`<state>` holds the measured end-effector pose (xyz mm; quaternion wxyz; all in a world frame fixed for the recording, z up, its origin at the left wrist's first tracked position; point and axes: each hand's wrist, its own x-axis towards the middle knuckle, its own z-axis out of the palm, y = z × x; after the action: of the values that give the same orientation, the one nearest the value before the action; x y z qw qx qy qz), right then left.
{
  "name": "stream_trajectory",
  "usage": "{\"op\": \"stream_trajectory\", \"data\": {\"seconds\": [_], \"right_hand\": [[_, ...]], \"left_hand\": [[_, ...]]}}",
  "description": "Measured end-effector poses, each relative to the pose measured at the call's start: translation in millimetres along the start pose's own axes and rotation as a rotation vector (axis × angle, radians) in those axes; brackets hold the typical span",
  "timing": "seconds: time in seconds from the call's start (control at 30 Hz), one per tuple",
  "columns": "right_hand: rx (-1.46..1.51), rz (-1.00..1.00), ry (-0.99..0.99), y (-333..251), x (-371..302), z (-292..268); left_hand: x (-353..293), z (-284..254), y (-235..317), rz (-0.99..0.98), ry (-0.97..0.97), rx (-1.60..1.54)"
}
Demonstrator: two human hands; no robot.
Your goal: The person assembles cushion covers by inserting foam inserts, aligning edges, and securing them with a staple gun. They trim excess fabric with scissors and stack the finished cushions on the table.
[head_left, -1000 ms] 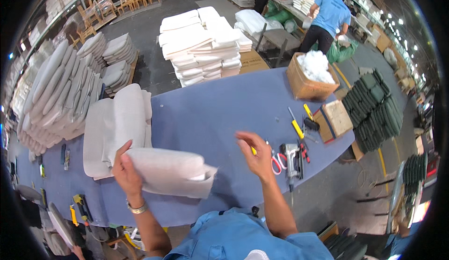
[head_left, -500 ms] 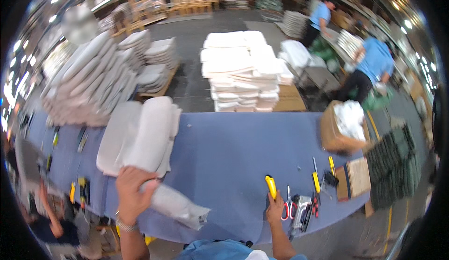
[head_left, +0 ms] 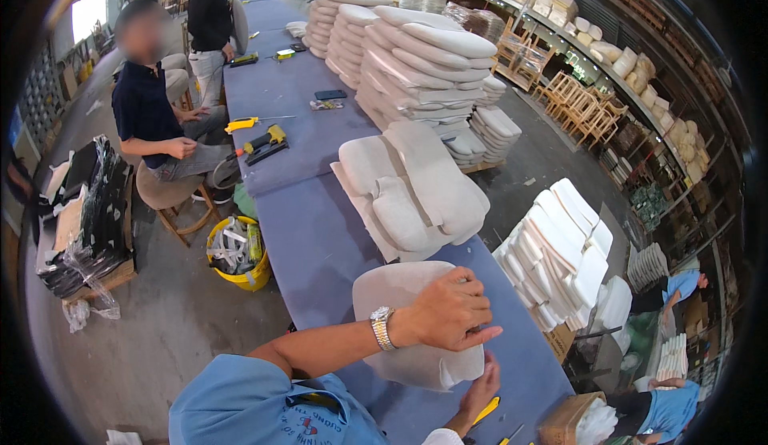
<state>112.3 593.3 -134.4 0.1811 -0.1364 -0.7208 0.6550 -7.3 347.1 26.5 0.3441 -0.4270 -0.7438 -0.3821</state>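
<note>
A pale grey upholstered cushion point(head_left: 400, 285) lies at the near end of the blue-covered table, with a loose fold of fabric at its lower edge. Across it reaches my left arm, wearing a metal watch; my left hand point(head_left: 452, 311) is over its right side, fingers loosely bent and thumb apart. Beside the cushion's right edge is my right hand point(head_left: 482, 391), its fingers stretched along that edge and partly hidden. A yellow utility knife point(head_left: 488, 410) shows just beyond my right wrist, apart from the fingers. More grey cushions point(head_left: 408, 193) lie farther along.
Tall cushion stacks point(head_left: 424, 61) stand along the table's far side; white cushions point(head_left: 552, 253) are piled beyond. A staple gun point(head_left: 264, 143) and a yellow bucket point(head_left: 240, 253) are at left. A seated person point(head_left: 156, 117) is beside the table. A carton point(head_left: 570, 419) stands lower right.
My view has swung left along the table. The cushion now shows its broad face, and my left hand has moved across it. My right hand has left the yellow knife and is at the cushion's edge.
</note>
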Motion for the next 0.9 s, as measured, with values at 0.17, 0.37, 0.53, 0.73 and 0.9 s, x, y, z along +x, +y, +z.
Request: {"op": "stream_trajectory", "data": {"seconds": [0.17,0.37,0.53,0.73,0.9], "right_hand": [[0.24,-0.448,-0.376,-113,-1,81],[0.111,-0.45,-0.471,-123,-48,177],[0.057,-0.544,-0.507,-116,-71,204],[-0.194,-0.558,-0.52,-88,-85,200],[-0.176,-0.437,-0.473,-73,-97,240]], "left_hand": [[-22,-41,-4,-0.076,0.152,0.081],[-69,-102,-21,-0.182,0.272,0.206],[-105,-137,-19,-0.202,0.32,0.197],[-122,-166,-51,-0.25,0.342,0.102],[-149,-204,-91,-0.336,0.336,0.046]]}}
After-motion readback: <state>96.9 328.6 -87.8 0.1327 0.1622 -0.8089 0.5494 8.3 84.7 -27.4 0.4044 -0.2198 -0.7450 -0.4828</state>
